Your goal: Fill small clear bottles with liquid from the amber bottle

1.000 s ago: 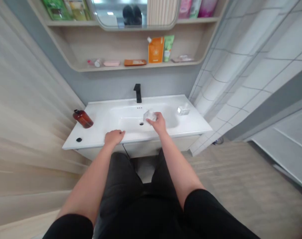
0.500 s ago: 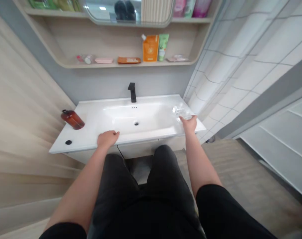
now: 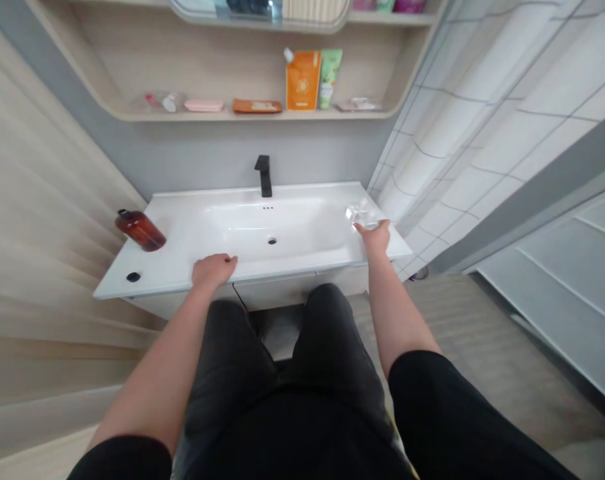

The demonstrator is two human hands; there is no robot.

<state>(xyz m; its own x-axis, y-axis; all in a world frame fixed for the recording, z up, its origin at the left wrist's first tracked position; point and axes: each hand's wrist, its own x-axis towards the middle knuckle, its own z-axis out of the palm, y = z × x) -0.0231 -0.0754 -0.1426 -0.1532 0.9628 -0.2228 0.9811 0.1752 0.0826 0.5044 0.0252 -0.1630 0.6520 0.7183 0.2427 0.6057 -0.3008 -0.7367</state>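
R hand (image 3: 375, 239) is at the R end of the white table (image 3: 182, 215), thumb on one side of a clear container (image 3: 368, 219) and fingers on the other, so a fairly wide hold w/ the container btwn. Container sits low, at or v. nr the tabletop; can't tell if it's fully down. Its long axis is hard to read (see-through, blurred), approx L–R maybe; can't tell which way its open end faces. A glinting clear box (image 3: 351, 213) is just beside it, to the L.

L hand (image 3: 213, 269) rests palm-down on the table's front edge, fingers curled in; can't see whether they hide anything small.

Amber bottle (image 3: 141, 231), L end of table, seems upright, long axis running up-L in view, dark top at the upper end. Black disc (image 3: 133, 277) lies flat nr the front L corner. Black tap (image 3: 264, 177) stands behind the basin (image 3: 292, 227), above its drain (image 3: 272, 241).
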